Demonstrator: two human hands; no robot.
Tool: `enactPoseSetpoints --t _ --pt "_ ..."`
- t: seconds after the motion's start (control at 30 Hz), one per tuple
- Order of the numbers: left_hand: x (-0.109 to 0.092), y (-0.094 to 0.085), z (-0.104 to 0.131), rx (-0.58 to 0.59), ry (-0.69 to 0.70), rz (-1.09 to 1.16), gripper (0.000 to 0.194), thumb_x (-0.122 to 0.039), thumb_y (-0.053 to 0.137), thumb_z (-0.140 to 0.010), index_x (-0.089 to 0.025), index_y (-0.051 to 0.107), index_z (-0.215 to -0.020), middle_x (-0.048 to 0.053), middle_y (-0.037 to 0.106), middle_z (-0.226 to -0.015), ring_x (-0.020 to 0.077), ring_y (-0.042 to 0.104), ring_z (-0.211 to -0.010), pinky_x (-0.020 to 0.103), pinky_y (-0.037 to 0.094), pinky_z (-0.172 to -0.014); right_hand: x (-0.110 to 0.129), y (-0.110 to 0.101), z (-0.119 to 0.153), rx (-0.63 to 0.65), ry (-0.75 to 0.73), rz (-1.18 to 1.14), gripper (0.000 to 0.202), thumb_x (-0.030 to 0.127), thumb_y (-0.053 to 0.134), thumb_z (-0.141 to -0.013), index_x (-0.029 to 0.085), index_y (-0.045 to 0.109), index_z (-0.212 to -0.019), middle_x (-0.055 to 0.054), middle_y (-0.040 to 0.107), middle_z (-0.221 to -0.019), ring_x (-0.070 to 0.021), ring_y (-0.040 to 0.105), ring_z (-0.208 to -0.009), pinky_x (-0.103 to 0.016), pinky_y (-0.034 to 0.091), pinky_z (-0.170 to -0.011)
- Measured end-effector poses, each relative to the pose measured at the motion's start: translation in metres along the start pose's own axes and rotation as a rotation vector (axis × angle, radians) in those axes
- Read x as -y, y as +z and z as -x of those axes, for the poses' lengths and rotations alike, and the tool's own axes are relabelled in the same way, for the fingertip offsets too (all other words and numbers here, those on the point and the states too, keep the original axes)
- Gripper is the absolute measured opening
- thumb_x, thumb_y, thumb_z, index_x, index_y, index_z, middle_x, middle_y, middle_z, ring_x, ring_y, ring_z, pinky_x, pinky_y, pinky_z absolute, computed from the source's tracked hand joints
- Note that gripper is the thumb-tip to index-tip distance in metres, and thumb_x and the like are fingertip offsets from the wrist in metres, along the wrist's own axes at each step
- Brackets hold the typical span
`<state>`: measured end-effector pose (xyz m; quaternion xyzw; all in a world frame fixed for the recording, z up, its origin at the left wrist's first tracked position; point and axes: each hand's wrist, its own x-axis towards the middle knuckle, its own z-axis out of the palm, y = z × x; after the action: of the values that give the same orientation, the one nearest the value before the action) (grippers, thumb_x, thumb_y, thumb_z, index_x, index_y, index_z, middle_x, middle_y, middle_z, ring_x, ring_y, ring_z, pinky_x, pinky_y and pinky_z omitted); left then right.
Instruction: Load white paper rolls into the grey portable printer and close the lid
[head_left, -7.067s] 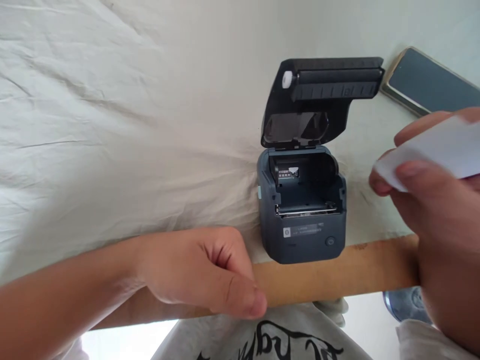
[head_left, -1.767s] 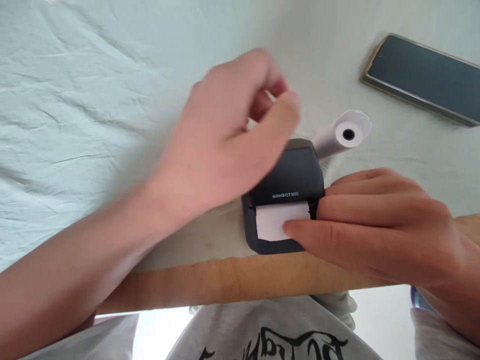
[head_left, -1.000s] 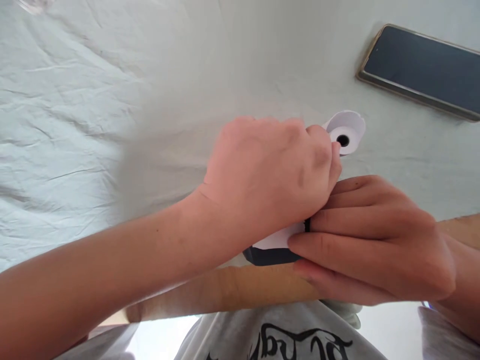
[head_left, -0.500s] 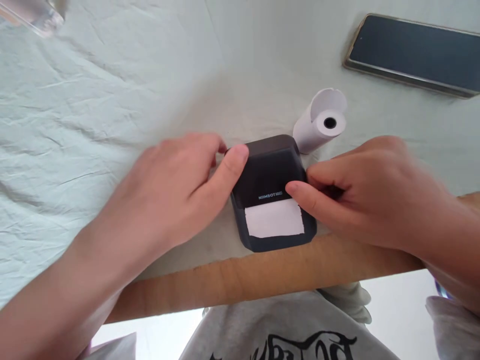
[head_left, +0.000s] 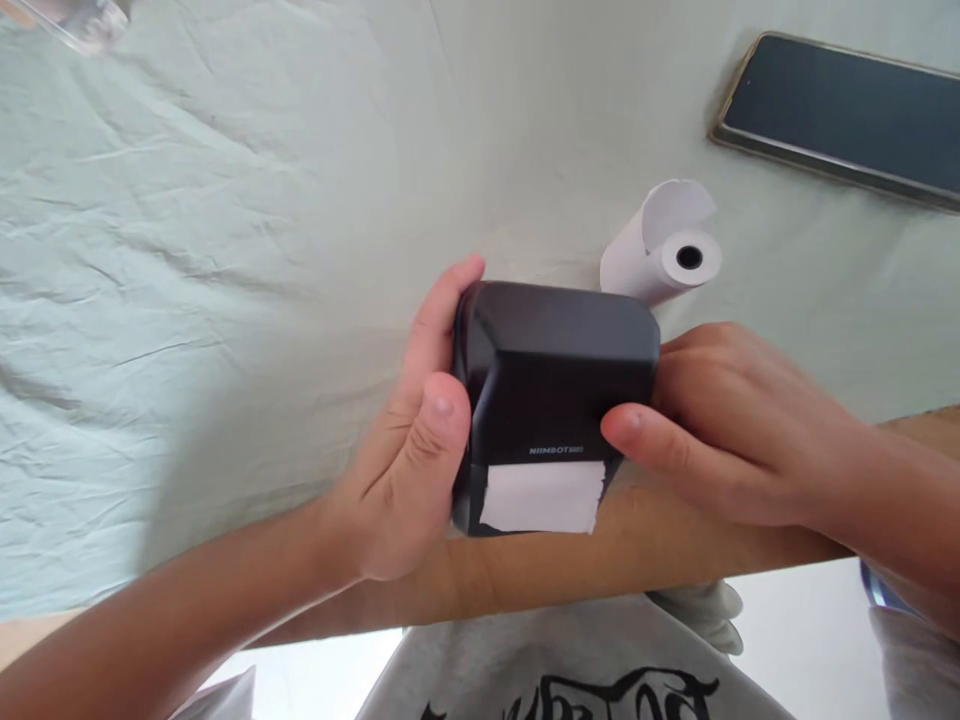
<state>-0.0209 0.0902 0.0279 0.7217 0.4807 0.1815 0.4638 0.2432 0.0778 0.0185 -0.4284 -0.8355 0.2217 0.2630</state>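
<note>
A black label printer (head_left: 555, 390) marked NIIMBOT is held between both hands near the table's front edge, its back end tipped up toward the camera. A strip of white paper (head_left: 544, 497) sticks out at its near end. My left hand (head_left: 412, 460) grips the printer's left side, thumb on the near part and fingers round the far corner. At the right side, my right hand (head_left: 727, 430) has its thumb on the top face; its other fingers are partly hidden behind the printer. Just beyond lies a white paper roll (head_left: 660, 250) with a dark core and a loose end.
A phone (head_left: 847, 115) with a dark screen lies at the far right. Something clear and shiny (head_left: 82, 22) is cut off at the top left corner. Wrinkled pale cloth (head_left: 300, 150) covers the table, with a brown wooden edge (head_left: 510, 580) along the front.
The printer has been lifted off the cloth and tilted. My left hand has shifted from its far left corner down round its left side. My right hand stays on the right side.
</note>
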Motion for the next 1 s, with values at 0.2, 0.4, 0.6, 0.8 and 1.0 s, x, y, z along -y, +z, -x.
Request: enactPoseSetpoints --t 0.2,0.4,0.6,0.8,1.0 --pt "0.009 -0.002 -0.018 0.039 -0.132 0.541 0.068 -0.073 0.046 -0.116 -0.045 0.041 -0.178 0.001 0.077 -0.143 0.0289 0.083 -0.128 0.044 0.076 -0.094 0.001 -0.005 -0.002 0.179 0.094 -0.085 0.083 0.062 0.019 -0.123 0.017 0.042 -0.056 0.0 0.04 -0.049 -0.0065 0.027 -0.049 -0.035 0.018 -0.052" --pt "0.022 -0.006 -0.017 0.108 -0.122 0.606 0.073 -0.076 0.046 -0.117 -0.04 0.04 -0.18 0.004 0.072 -0.163 0.0323 0.082 -0.135 0.045 0.078 -0.095 -0.001 -0.006 -0.002 0.112 0.146 -0.127 0.066 0.055 0.031 -0.124 0.018 0.053 -0.073 0.001 0.053 -0.06 -0.0065 0.042 -0.052 -0.033 0.025 -0.053" --pt "0.013 -0.002 -0.008 -0.088 0.153 0.212 0.053 -0.053 0.038 -0.126 -0.037 0.048 -0.175 0.001 0.061 -0.177 0.0265 0.062 -0.162 0.045 0.061 -0.13 -0.001 -0.004 -0.002 0.066 0.172 -0.045 0.063 0.058 0.031 -0.123 0.02 0.046 -0.074 0.001 0.049 -0.06 -0.0079 0.039 -0.052 -0.03 0.027 -0.052" --pt "0.008 -0.007 -0.011 -0.207 0.232 -0.227 0.052 -0.043 0.037 -0.126 -0.019 0.063 -0.164 0.01 0.076 -0.152 0.0237 0.076 -0.137 0.037 0.068 -0.115 -0.006 0.001 -0.002 0.001 0.152 0.011 0.066 0.057 0.034 -0.122 0.019 0.04 -0.069 0.002 0.04 -0.053 -0.007 0.03 -0.048 -0.032 0.019 -0.051" --pt "0.015 -0.007 -0.01 -0.168 0.215 -0.231 0.053 -0.039 0.036 -0.125 -0.017 0.063 -0.164 0.011 0.077 -0.131 0.0203 0.077 -0.115 0.033 0.07 -0.097 -0.001 -0.004 -0.007 0.008 0.195 0.062 0.066 0.052 0.042 -0.121 0.019 0.039 -0.063 0.002 0.039 -0.049 -0.0059 0.032 -0.044 -0.029 0.022 -0.046"
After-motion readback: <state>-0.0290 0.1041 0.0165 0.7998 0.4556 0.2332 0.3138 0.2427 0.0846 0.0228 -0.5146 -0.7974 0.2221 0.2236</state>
